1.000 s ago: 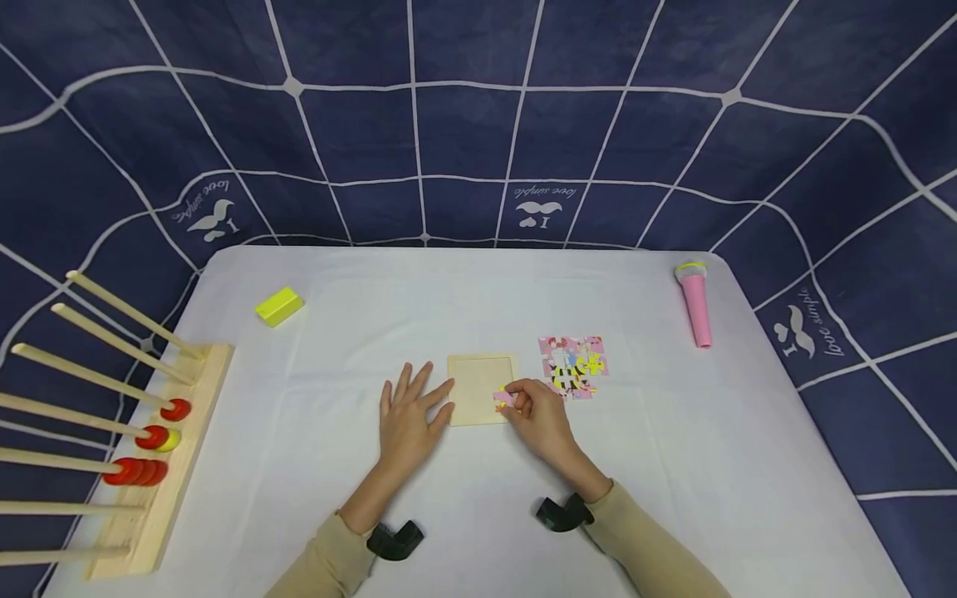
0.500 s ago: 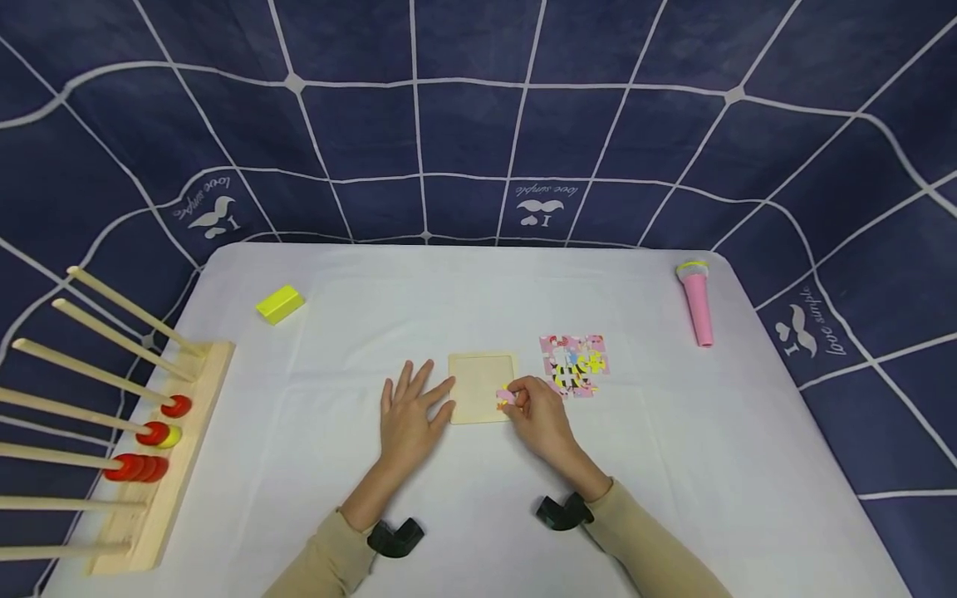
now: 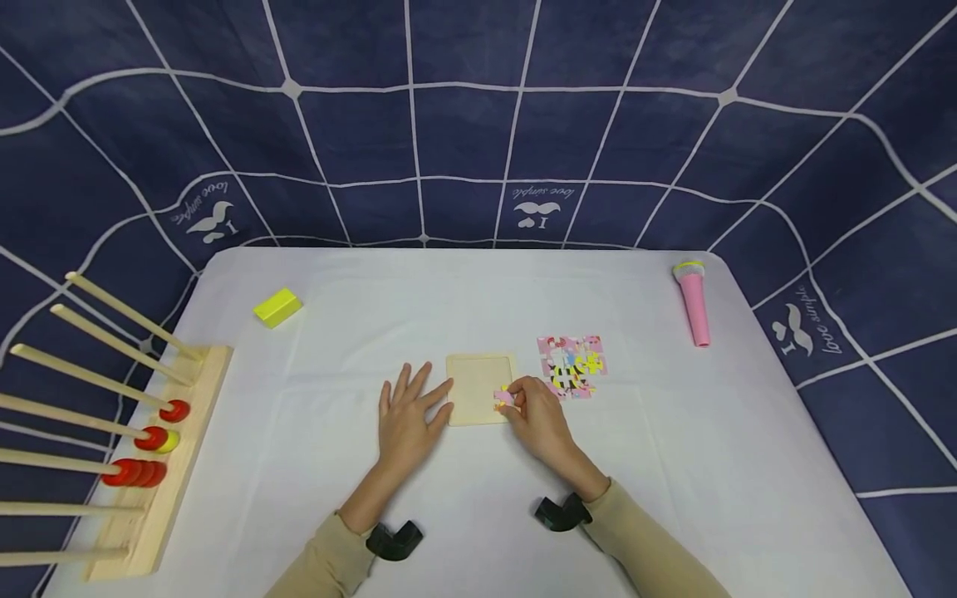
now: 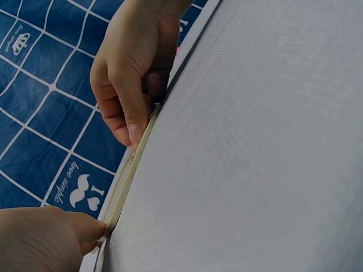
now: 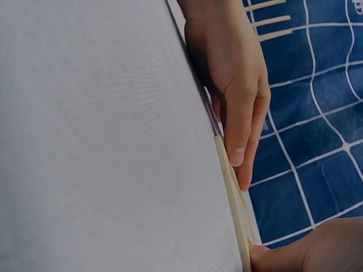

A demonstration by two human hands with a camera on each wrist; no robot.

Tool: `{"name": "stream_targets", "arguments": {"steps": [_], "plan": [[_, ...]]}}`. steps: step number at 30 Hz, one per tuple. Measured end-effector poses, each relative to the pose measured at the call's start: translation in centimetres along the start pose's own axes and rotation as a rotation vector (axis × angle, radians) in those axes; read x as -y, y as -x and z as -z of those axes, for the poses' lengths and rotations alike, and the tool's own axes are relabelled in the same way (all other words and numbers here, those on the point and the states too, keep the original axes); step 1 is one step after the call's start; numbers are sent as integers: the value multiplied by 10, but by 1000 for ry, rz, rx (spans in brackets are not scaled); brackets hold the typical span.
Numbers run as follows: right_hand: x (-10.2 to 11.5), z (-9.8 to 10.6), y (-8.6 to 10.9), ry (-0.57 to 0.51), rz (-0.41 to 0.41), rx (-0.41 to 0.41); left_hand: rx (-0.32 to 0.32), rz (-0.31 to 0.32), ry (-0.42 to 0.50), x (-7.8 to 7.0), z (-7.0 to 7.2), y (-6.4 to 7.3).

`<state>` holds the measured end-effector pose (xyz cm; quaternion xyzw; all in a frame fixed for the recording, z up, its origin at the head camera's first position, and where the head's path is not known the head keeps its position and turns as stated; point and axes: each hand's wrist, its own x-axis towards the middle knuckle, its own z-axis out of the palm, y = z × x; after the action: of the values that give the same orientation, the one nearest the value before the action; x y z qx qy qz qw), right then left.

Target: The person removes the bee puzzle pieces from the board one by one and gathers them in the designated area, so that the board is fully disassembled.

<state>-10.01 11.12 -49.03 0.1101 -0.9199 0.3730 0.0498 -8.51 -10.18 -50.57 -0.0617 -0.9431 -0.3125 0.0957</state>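
Note:
In the head view a square wooden puzzle tray (image 3: 467,419) lies flat near the middle of the table. My left hand (image 3: 406,425) rests at its left side with fingers spread, thumb and forefinger touching the edge. A pink and yellow puzzle piece (image 3: 503,399) is over the tray's lower right corner, pinched between the thumb and forefinger of my right hand (image 3: 540,417). Just right of the tray lies a partly joined picture puzzle (image 3: 570,365) in pink, yellow and black. The left wrist view shows the tray edge (image 4: 126,187) low and side-on between both hands.
On the left stands a wooden peg rack (image 3: 190,432) with red and yellow beads on some rods. A yellow block (image 3: 277,308) lies at the back left, and a pink toy microphone (image 3: 695,307) at the back right. A dark blue cloth (image 3: 471,133) hangs behind the white table (image 3: 359,299).
Both hands stay almost where they were. The puzzle piece remains in the right fingers at the tray's lower right corner, and the view shifts only slightly.

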Motion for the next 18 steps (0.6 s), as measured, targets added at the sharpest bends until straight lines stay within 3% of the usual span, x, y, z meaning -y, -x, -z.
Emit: {"name": "stream_targets", "arguments": {"steps": [13,18], "plan": [[-5,-5,3,-76,71,-52,0,-5,-5,-2,1,1],[0,2,2,-240,-14,-24,-5,-7,-4,-2,2,2]]}}
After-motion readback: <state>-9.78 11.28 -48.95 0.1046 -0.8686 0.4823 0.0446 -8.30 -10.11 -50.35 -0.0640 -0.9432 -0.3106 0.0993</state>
